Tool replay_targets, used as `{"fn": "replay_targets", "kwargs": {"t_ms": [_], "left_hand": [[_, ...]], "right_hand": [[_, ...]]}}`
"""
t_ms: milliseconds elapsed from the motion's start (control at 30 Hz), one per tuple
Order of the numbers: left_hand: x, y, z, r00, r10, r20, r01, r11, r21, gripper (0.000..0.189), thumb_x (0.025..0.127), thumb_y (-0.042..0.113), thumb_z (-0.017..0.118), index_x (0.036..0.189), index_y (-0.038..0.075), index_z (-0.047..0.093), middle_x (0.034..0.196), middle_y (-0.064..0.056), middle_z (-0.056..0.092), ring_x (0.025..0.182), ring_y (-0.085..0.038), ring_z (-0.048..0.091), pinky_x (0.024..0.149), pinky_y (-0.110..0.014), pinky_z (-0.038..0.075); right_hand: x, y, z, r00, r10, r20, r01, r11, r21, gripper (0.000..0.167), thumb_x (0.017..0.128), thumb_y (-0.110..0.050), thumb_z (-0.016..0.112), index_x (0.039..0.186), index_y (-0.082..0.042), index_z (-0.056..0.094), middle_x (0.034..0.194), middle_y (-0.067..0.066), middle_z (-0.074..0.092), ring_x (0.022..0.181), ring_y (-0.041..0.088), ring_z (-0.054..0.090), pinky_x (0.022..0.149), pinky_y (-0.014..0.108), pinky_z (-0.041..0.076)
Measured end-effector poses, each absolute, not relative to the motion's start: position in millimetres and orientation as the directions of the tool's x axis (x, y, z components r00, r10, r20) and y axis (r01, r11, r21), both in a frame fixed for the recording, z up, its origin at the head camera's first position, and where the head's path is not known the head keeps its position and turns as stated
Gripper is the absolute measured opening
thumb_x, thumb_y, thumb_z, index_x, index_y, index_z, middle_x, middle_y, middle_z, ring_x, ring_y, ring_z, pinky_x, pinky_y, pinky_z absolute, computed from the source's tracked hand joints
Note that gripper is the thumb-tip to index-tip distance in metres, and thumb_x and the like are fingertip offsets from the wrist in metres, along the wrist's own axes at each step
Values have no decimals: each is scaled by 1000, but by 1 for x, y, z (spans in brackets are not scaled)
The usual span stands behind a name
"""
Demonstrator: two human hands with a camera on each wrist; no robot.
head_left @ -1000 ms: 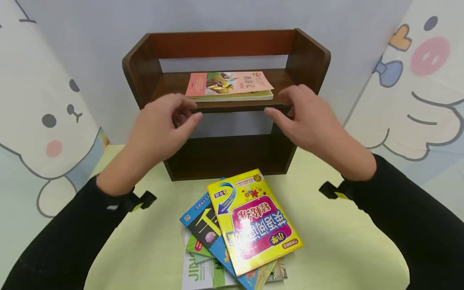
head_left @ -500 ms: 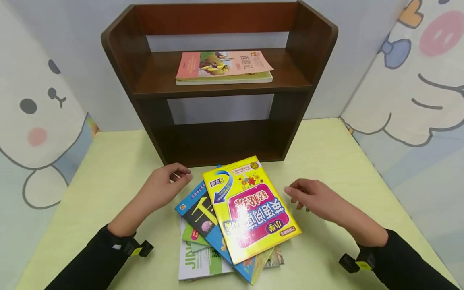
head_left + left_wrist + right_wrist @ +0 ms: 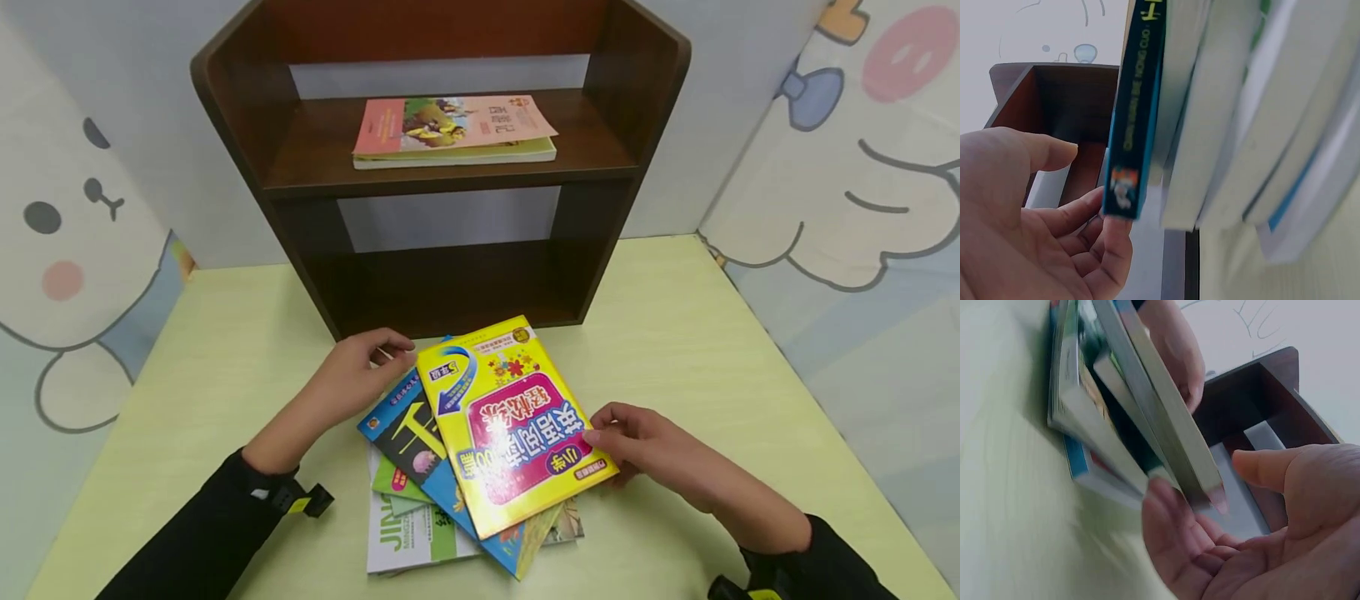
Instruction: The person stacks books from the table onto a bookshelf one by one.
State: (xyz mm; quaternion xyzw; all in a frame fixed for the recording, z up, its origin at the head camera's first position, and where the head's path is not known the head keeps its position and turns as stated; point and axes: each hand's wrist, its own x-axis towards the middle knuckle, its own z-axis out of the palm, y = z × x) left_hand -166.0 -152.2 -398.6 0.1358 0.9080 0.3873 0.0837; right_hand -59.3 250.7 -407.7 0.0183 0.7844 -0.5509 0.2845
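Note:
A yellow book (image 3: pixel 517 425) tops a fanned pile on the table in the head view. Beneath it lie a blue book (image 3: pixel 420 442) with a black panel and a white-and-green book (image 3: pixel 397 542). My left hand (image 3: pixel 360 379) is at the yellow book's upper left corner. In the left wrist view its thumb stands away while its fingertips meet the end of the blue book's spine (image 3: pixel 1132 112). My right hand (image 3: pixel 645 446) is at the yellow book's right edge, thumb over the cover. The right wrist view shows that thumb (image 3: pixel 1266 469) raised and the fingers beside the book edges.
Behind the pile stands a dark brown two-tier bookshelf (image 3: pixel 450 179). A pink-covered book (image 3: pixel 457 129) lies flat on its upper shelf, on top of another book. Cartoon-printed panels (image 3: pixel 840 183) flank the pale yellow table (image 3: pixel 660 333).
Both hands have come down from the shelf to the pile's two sides, closing in on the yellow book. The head view has tilted downward. The books have kept their places.

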Motion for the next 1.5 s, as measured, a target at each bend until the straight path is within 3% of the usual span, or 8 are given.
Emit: {"fn": "replay_targets", "kwargs": {"t_ms": [233,500,767,967,1133,1367,1500], "left_hand": [[-169,-143,-404,-947,303,-109,121,647,753,35,105,32,75,130,8,75,115,-10,72,98,-29,65,77,-34,63],[-172,-141,-407,-946,290,-144,76,630,773,39,104,33,77,132,7,69,112,-12,68,98,-29,63,82,-33,61],[-175,-146,-405,-958,251,-141,10,519,855,30,108,29,74,127,6,72,118,-13,71,102,-30,64,90,-36,60],[-184,-152,-400,-958,228,-173,-94,320,943,34,109,26,73,130,2,65,127,-18,70,112,-35,71,103,-46,62],[-197,-158,-396,-963,193,-189,-166,129,978,37,111,24,71,134,-2,59,131,-20,65,117,-39,67,109,-43,58],[-205,-166,-404,-938,222,-265,-268,16,963,48,114,22,63,154,-4,55,143,-23,63,114,-32,65,110,-36,56],[-208,-169,-409,-933,227,-280,-288,-2,958,50,115,19,59,157,-6,50,143,-23,61,108,-24,65,104,-29,58]], "right_hand": [[-58,244,-407,-840,-311,-445,335,349,-875,42,109,-27,74,134,-3,51,104,14,79,69,29,73,67,39,66],[-63,246,-400,-861,-298,-412,314,326,-892,44,109,-27,74,136,-1,51,101,17,81,59,26,69,61,38,65],[-79,253,-390,-890,-231,-394,313,320,-894,50,110,-31,72,144,1,56,110,17,80,60,24,66,62,34,62],[-109,257,-387,-901,-272,-338,259,288,-922,53,113,-34,66,149,4,55,118,15,79,62,19,61,63,28,55],[-151,245,-377,-925,-264,-273,194,289,-937,49,117,-33,58,151,3,53,122,17,75,70,18,58,64,25,49],[-200,206,-371,-981,-141,-136,44,517,-855,42,119,-31,52,146,0,61,121,23,69,86,29,67,68,31,60],[-224,191,-366,-992,-122,-25,-58,631,-773,39,118,-26,53,141,2,68,121,23,71,95,33,68,79,38,64]]}}
